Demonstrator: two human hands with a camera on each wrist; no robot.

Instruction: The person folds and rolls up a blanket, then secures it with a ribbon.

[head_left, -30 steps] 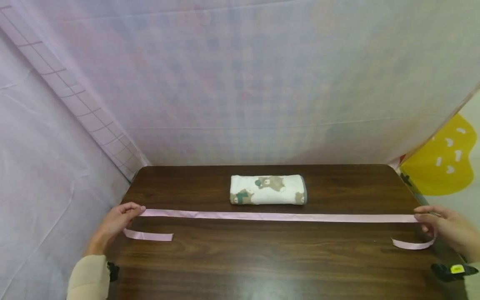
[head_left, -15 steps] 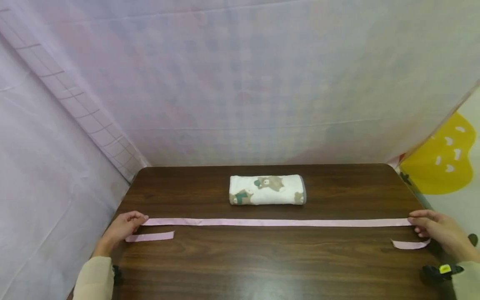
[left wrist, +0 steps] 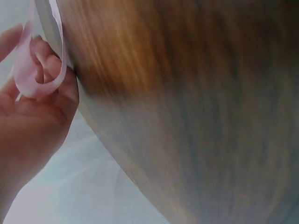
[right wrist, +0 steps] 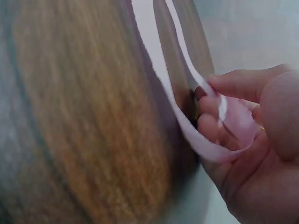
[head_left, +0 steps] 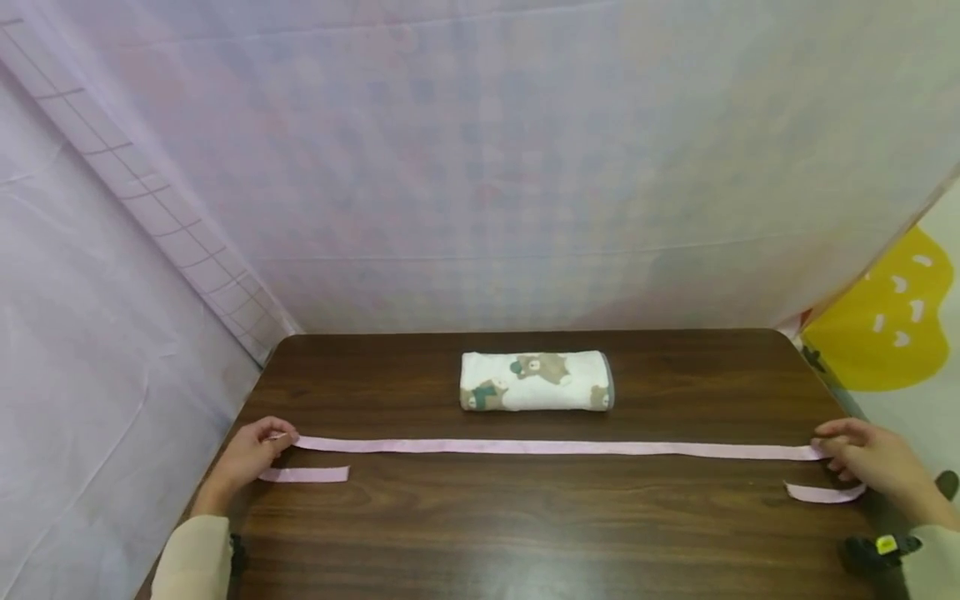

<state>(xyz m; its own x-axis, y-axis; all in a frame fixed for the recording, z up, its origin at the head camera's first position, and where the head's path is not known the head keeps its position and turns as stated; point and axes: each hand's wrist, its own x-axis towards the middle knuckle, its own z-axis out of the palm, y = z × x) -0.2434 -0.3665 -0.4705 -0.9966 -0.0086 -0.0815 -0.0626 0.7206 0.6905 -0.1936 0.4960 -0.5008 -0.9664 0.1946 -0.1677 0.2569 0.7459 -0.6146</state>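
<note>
A long pink ribbon stretches across the table from one hand to the other, in front of a rolled white cloth printed with bears. My left hand pinches it near the table's left edge, and a short tail of ribbon folds back beneath the fingers. Near the right edge my right hand pinches the other side, where a tail also curls back under. In the left wrist view the ribbon loops across the palm. The right wrist view shows the ribbon curving round through the fingers, thumb against the forefinger.
The dark brown wooden table has rounded far corners. A pale printed curtain hangs behind it, and white fabric hangs on the left. A yellow shape with white marks is beyond the right edge.
Both hands have come a little inward, and the ribbon has moved slightly nearer the table's front. The rolled cloth stays where it was.
</note>
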